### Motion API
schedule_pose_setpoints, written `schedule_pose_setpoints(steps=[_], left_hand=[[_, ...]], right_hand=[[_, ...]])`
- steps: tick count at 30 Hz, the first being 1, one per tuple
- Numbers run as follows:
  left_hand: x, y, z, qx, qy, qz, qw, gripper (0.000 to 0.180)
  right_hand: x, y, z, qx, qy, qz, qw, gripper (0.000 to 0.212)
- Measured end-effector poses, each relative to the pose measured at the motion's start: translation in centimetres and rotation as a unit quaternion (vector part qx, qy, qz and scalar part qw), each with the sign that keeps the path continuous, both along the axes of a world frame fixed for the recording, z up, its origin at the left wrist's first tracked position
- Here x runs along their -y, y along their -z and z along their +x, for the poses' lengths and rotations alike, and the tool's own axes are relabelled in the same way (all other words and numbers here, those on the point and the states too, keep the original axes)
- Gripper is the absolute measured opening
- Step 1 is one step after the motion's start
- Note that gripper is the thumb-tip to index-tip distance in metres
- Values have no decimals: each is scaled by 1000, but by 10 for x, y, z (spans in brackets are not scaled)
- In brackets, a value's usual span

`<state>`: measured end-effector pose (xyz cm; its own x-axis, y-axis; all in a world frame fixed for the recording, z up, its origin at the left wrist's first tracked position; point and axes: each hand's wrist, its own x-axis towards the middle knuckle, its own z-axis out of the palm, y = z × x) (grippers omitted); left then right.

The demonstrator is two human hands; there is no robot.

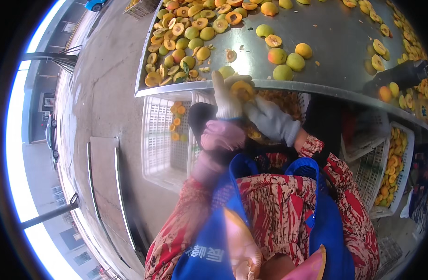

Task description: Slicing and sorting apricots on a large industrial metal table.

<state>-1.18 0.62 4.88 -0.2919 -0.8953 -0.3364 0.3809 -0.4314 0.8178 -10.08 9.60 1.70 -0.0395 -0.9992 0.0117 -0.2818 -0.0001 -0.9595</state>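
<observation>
Both my hands wear knitted gloves and meet at the near edge of the metal table (333,87). My left hand (228,95), in a white glove, curls around a cut apricot (242,91) with one finger raised. From the right, my right hand (273,120), in a greyish glove, closes against the fruit's lower side; its fingertips are partly hidden. Just beyond the left fingers a greenish apricot (226,72) lies on the table. Whole and halved apricots (191,32) are heaped at the table's far left.
A white plastic crate (159,140) with a few halves stands left below the table. Beneath my hands are more fruit pieces (284,101). At the right, another crate (403,186) holds halves, and a dark sleeved arm (396,77) reaches over the table. Metal rails (123,196) lie on the left floor.
</observation>
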Motion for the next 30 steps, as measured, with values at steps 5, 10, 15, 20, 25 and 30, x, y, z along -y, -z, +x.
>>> schedule_pose_setpoints(steps=[5, 10, 15, 20, 25, 30], left_hand=[[8, 13, 3, 58, -3, 15, 998, 68], [0, 16, 6, 42, 2, 9, 999, 65], [1, 11, 16, 136, 1, -38, 990, 63], [4, 18, 16, 104, 73, -44, 991, 56], [-1, 17, 10, 54, 113, -9, 992, 48], [1, 23, 10, -82, 120, 184, 972, 38]], right_hand=[[2, -2, -2, -68, -38, -80, 994, 27], [2, 23, 6, 48, 7, -49, 998, 31], [-2, -34, -4, 345, -86, 319, 879, 23], [-8, -15, -13, 331, -153, 187, 912, 28], [-11, 1, -21, 541, -168, 313, 762, 40], [-12, 10, -24, 572, -220, 324, 720, 44]])
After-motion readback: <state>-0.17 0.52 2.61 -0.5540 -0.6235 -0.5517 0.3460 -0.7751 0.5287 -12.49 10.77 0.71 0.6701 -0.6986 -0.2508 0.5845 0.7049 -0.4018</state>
